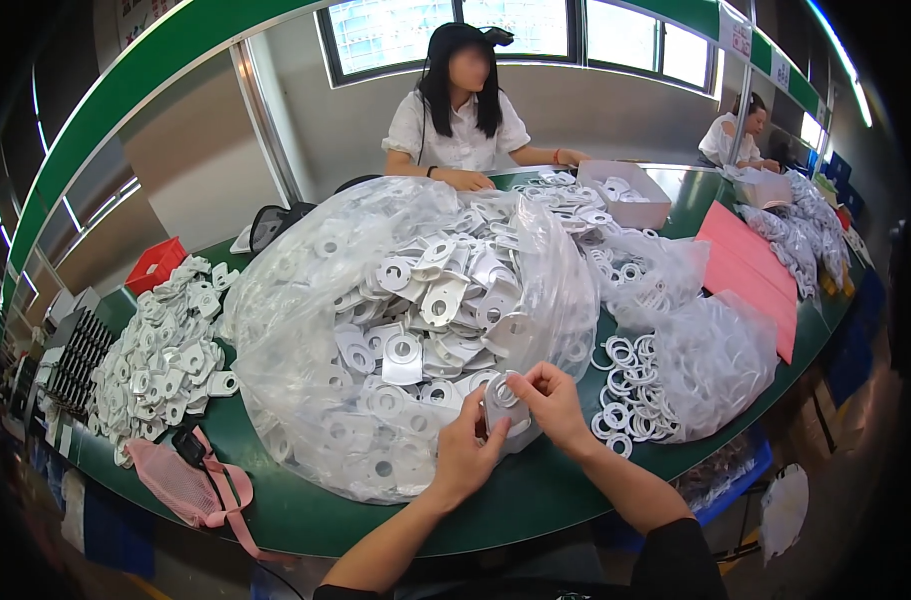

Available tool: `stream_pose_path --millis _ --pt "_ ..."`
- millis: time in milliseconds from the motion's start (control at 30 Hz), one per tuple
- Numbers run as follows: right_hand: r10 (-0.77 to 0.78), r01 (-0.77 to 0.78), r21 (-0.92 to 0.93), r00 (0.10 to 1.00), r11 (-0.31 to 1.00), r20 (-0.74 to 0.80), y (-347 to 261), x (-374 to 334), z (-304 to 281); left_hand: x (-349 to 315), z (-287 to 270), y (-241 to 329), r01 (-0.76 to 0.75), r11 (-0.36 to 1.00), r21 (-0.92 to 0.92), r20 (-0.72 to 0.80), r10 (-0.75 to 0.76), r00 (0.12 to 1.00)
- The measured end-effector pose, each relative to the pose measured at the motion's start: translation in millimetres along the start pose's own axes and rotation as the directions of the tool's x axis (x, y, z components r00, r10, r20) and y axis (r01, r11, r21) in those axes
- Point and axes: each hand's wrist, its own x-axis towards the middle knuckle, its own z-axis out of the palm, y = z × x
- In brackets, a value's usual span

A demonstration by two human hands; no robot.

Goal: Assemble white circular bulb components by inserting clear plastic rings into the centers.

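Note:
Near the table's front edge, my left hand (468, 446) is closed round a white plastic plate (505, 410) with a round hole. My right hand (556, 402) pinches a white ring (507, 388) against the plate's upper part; whether the ring sits in the hole I cannot tell. Just beyond both hands lies a big clear plastic bag (286, 400), open and heaped with similar white plates (443, 300). Loose white rings (636, 385) are piled to the right of my right hand.
Another heap of plates (166, 360) lies at left by a red bin (156, 265) and a pink mesh strap (191, 485). At right are a bag of rings (721, 370), a pink sheet (751, 275) and a box (626, 205). A co-worker (461, 120) sits opposite the green table (456, 535).

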Motion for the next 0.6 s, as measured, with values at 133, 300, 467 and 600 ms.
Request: stream_pose_path --millis 133,300,467,600 --pt "-0.136 0.109 -0.428 0.99 0.897 -0.033 -2.7 -2.1 4.6 0.8 -7.1 -1.2 -0.025 0.998 0.05 0.006 0.025 1.0" --pt "-0.187 0.213 -0.368 0.977 0.905 0.108 -11.0 0.1 5.3 5.4 -17.9 -13.2 -0.004 1.0 -0.026 0.003 0.005 1.0" --pt "-0.096 0.125 -0.374 0.991 0.919 0.095 -9.2 -0.1 -13.2 7.4 -17.9 2.2 -0.034 0.997 -0.076 0.109 0.042 0.993" --pt "-0.146 0.195 -0.42 0.978 0.886 0.147 3.1 3.5 -6.6 4.4 -37.5 10.3 -0.139 0.978 0.157 0.08 0.128 0.989"
